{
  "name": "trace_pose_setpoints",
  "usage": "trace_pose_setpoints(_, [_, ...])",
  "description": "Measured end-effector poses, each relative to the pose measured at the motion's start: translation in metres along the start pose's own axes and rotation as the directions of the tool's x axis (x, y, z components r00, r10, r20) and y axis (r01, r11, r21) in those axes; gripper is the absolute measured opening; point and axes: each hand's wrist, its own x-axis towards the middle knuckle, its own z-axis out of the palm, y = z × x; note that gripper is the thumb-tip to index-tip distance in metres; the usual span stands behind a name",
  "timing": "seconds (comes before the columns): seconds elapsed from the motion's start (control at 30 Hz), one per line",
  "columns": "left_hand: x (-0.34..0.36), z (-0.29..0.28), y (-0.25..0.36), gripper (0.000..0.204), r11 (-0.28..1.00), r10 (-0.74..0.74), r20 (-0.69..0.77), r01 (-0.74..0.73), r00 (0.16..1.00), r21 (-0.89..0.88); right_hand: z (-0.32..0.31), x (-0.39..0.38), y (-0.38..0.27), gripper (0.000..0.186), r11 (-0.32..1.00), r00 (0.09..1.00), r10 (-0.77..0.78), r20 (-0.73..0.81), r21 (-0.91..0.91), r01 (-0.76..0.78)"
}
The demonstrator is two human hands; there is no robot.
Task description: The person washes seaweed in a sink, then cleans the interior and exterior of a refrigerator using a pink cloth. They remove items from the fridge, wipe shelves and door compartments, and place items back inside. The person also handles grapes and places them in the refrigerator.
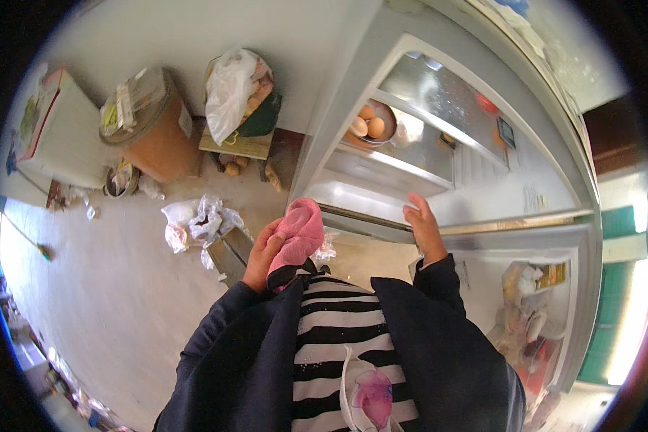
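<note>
No words or numbers are coming out legibly anywhere. A small pale label [185,122] is sitting on the side of the brown bin [153,147] at upper left; faint print [533,199] is showing on a white inner surface of the refrigerator [475,207] at right; a yellow package [554,276] at lower right is bearing blurred marks

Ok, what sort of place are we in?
Probably a home kitchen or storeroom: there's an open fridge with eggs inside, and a big brown tub standing near the wall.
</note>
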Motion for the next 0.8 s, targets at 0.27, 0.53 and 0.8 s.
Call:
trace_pose_setpoints(0.27, [0.006,0.002,0.004,0.040,0.995,-0.021,0.092,0.011,0.996,0.100,0.032,-0.004,-0.038,0.043,0.996,0.982,-0.050,0.181,0.083,0.035])
trace_pose_setpoints(0.53, [-0.017,-0.020,-0.008,0.043,0.991,0.035,-0.092,-0.022,0.995,0.130,0.106,0.119,-0.059,0.029,0.508,0.964,0.230,0.134,0.828,-0.237])
trace_pose_setpoints(0.8, [-0.028,-0.031,-0.010,0.044,0.996,0.077,-0.194,-0.068,0.978,0.050,0.128,0.181,-0.052,0.027,0.449,0.988,0.127,0.088,0.883,-0.136])
